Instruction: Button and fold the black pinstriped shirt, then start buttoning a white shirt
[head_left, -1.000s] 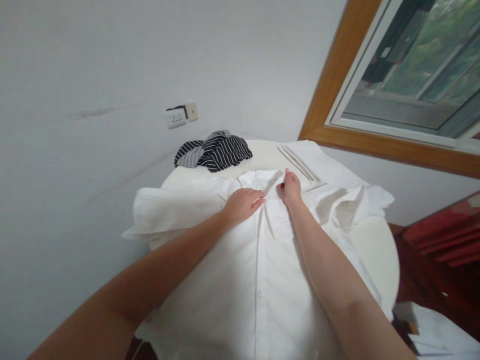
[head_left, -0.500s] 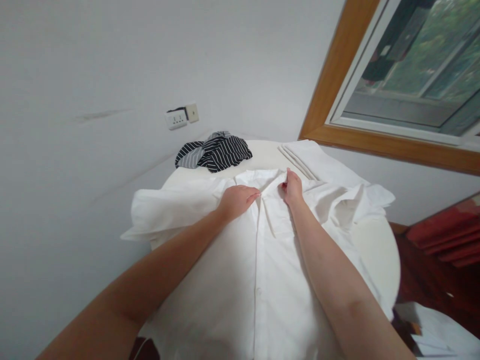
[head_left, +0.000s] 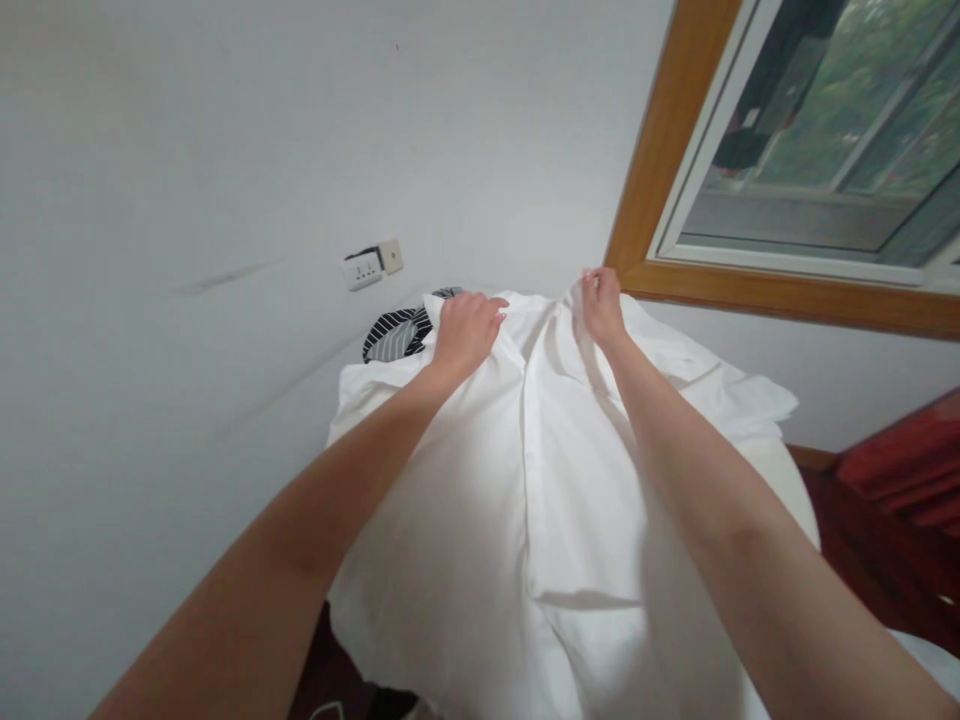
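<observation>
A white button-front shirt (head_left: 487, 480) is held up by its collar end, its front facing me and its body hanging down toward me over the round table. At the left of the neck opening, my left hand (head_left: 469, 330) is closed on the fabric. My right hand (head_left: 601, 305) pinches the shirt at the other side of the neck, its fingers closed. Between them the collar area sags in folds. Partly hidden behind the shirt lies a black-and-white striped cloth (head_left: 394, 335).
The white table edge (head_left: 795, 480) shows at the right. Beyond it stand a wall with a socket (head_left: 363, 270) and a wood-framed window (head_left: 780, 290). Red fabric (head_left: 907, 460) hangs at the right, above a dark red floor (head_left: 862, 550).
Both hands have lifted the shirt's collar end up and away from me, and moved farther apart. The shirt now covers much of the striped cloth and the folded white cloth behind it.
</observation>
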